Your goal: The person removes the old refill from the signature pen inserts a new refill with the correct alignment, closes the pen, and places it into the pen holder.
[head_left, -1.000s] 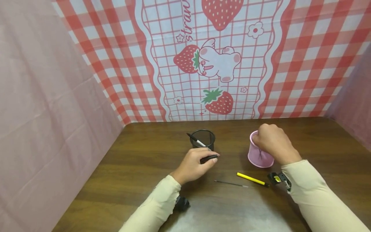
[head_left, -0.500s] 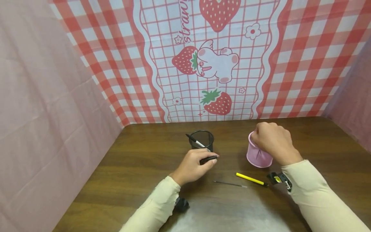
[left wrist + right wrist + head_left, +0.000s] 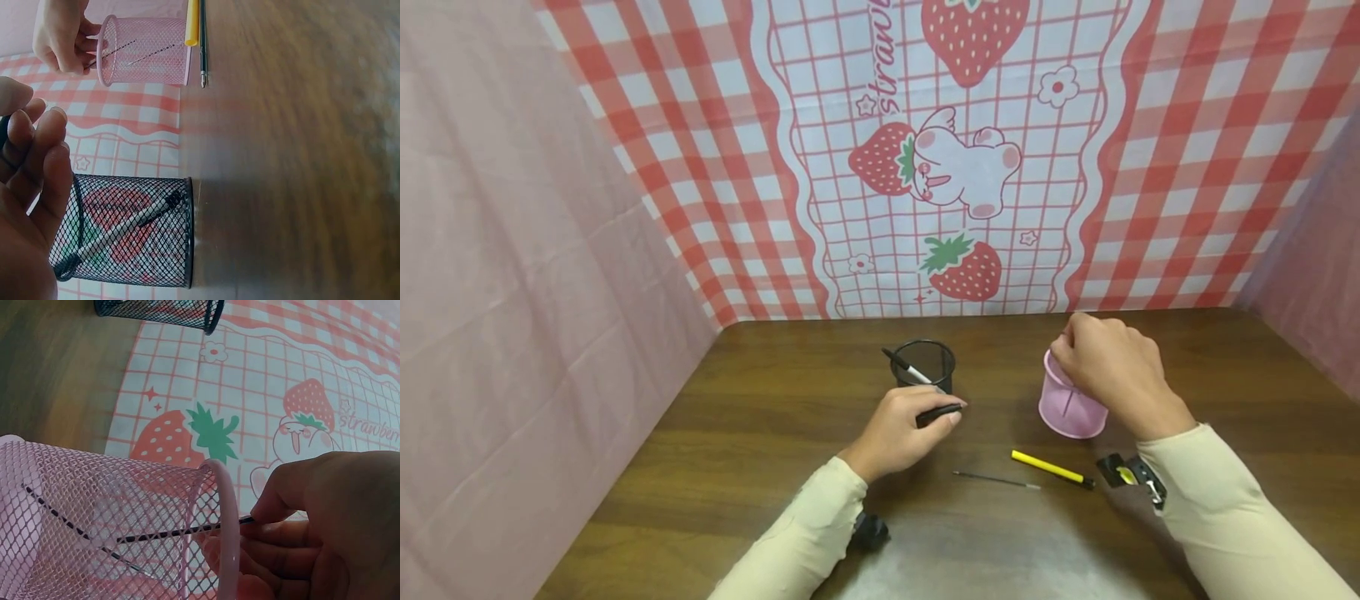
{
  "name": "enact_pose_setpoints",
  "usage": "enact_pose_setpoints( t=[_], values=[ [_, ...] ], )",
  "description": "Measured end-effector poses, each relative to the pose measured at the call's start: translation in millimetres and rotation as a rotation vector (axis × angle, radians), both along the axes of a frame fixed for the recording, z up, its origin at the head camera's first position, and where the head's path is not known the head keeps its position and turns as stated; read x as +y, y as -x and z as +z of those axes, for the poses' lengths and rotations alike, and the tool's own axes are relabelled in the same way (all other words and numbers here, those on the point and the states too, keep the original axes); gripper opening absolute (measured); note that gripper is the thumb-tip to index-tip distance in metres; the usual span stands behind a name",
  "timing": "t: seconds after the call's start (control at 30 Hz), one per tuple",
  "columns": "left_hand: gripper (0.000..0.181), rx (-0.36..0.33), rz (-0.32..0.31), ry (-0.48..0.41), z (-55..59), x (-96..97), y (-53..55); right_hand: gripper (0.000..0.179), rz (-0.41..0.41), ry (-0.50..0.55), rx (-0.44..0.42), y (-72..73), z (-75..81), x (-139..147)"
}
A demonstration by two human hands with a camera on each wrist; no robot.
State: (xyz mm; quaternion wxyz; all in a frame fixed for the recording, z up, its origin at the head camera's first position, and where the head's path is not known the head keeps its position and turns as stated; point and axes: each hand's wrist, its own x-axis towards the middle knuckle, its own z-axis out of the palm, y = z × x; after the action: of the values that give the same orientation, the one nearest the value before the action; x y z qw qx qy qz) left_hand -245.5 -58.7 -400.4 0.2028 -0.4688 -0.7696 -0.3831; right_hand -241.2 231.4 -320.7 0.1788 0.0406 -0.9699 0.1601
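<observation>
My right hand (image 3: pixel 1112 367) is at the rim of a pink mesh pen cup (image 3: pixel 1067 417). In the right wrist view its thumb and fingers pinch a thin dark pen refill (image 3: pixel 169 534), whose lower part reaches inside the cup. A second refill (image 3: pixel 56 514) leans within that cup. Nearer the middle, my left hand (image 3: pixel 898 429) holds a black pen (image 3: pixel 938 413) between thumb and fingers, in front of a black mesh pen cup (image 3: pixel 946 367). A black-and-white pen (image 3: pixel 119 231) slants inside the black cup, its top above the rim.
On the wooden table (image 3: pixel 760 417), a yellow pen (image 3: pixel 1048 468) with a dark end lies in front of the pink cup. Left of it is a loose thin refill (image 3: pixel 996 480). A checked strawberry cloth (image 3: pixel 955 167) hangs behind the table; a pink curtain (image 3: pixel 550 292) covers the left side.
My right hand has risen slightly at the pink cup, drawing the pinched refill partly up from the other one. My left hand keeps still with the black pen.
</observation>
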Motion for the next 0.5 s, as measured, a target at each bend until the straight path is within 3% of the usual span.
enact_pose_setpoints(
  t=[0.3,0.5],
  values=[
    [0.017,-0.013,0.007,0.012,0.2,-0.7,-0.2,0.016,0.006,0.01,0.017,0.3,-1.2,-3.0],
    [0.017,-0.013,-0.004,0.007,-0.5,-0.1,0.8,0.013,0.008,0.019,0.089,0.4,-3.8,-1.8]
  ],
)
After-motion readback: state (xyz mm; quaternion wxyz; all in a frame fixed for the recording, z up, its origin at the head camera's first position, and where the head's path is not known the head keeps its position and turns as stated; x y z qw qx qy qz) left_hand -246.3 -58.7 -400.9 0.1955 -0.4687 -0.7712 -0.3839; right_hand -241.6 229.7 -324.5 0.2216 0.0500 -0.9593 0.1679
